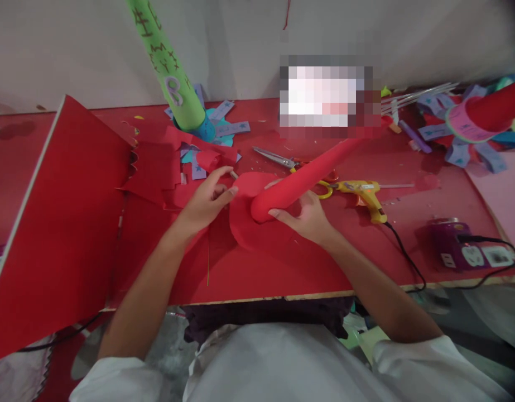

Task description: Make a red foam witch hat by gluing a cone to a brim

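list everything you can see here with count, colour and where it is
table: 1, red top, fills the middle
red paper tube: 1, red, slanting across the table centre
paper disc: 1, red, flat under the tube's near end
scissors: 1, silver blades, behind the tube
glue gun: 1, yellow, right of the tube, black cord
green tube: 1, green, standing at the back left
red board: 1, red, leaning at the left
power strip: 1, purple, near right edge
paper strips: several, lilac, around the green tube's base
left hand: 1, pinching the disc's edge
right hand: 1, gripping the red tube's near end
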A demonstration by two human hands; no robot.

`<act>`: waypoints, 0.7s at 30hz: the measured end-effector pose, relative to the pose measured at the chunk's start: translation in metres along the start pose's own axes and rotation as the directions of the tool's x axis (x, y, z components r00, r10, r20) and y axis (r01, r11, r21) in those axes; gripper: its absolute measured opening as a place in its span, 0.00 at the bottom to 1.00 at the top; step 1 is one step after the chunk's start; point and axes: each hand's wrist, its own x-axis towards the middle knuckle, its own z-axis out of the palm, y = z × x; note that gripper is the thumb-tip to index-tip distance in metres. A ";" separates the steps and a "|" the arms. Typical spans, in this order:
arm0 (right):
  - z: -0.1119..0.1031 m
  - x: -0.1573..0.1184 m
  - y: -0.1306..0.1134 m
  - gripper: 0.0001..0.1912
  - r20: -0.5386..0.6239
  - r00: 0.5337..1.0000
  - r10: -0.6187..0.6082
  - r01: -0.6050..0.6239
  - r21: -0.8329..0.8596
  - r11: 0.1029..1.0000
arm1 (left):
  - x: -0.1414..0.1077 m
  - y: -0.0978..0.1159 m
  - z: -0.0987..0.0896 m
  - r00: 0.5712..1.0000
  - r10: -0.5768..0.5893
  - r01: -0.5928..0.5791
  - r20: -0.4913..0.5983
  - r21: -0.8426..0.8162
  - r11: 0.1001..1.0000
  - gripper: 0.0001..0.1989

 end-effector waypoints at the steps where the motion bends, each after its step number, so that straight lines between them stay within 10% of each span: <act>1: 0.000 0.000 0.000 0.27 -0.007 1.000 0.001 -0.001 0.012 1.000 | 0.000 0.002 0.001 1.000 -0.030 0.030 -0.001 -0.066 0.997 0.31; 6: 0.005 -0.001 0.007 0.27 -0.089 0.993 0.083 -0.071 0.128 0.989 | 0.000 0.000 0.003 0.998 -0.055 0.054 0.003 -0.230 0.972 0.23; 15: 0.012 0.001 0.019 0.28 -0.174 0.958 0.226 -0.156 0.344 0.926 | -0.005 -0.007 0.006 0.958 0.159 -0.223 0.239 0.272 0.936 0.18; 21: 0.016 0.004 0.016 0.28 -0.167 0.954 0.250 -0.148 0.463 0.874 | -0.008 -0.011 0.011 0.957 0.199 -0.219 0.211 0.076 0.973 0.22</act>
